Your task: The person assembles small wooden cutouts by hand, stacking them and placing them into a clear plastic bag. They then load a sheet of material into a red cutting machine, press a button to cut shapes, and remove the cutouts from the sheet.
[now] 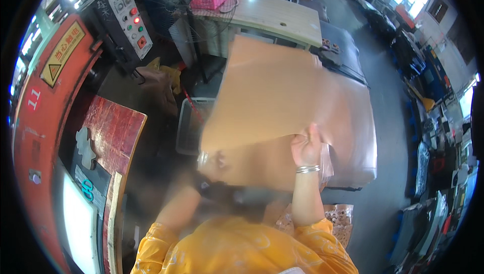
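Fingers (313, 134) of the right hand (306, 150) pinch the near edge of a tan sheet (267, 92), which bows above a stack of similar sheets (353, 148); the left hand (216, 161) is blurred near its near-left corner, so I cannot tell whether it grasps. The sheet looks light, thin and floppy, probably slick and easily creased; 2 well-separated holds along that edge should suit it.
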A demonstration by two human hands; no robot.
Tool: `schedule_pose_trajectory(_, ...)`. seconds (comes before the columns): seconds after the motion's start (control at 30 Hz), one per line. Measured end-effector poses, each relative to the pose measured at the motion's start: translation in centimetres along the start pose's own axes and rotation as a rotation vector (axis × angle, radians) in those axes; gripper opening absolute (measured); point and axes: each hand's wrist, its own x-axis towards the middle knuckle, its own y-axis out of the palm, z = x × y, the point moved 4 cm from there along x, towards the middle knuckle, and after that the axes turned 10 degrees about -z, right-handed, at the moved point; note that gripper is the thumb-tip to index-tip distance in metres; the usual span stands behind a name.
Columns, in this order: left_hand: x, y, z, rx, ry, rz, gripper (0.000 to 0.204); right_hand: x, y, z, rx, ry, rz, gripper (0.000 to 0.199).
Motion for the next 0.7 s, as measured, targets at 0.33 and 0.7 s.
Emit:
schedule_pose_trajectory(0.33, -10.1, -4.4, 0.2, 0.188, -0.321, 0.348, 0.053, 13.3, 7.1, 0.9, 0.300, 0.598, 0.234, 0.016)
schedule_pose_trajectory(0.7, -8.0, -6.2, -1.6, -0.104, -0.204, -0.008, 0.066, -0.7, 22.5, 28.6, 0.121, -0.917, 0.450, 0.027)
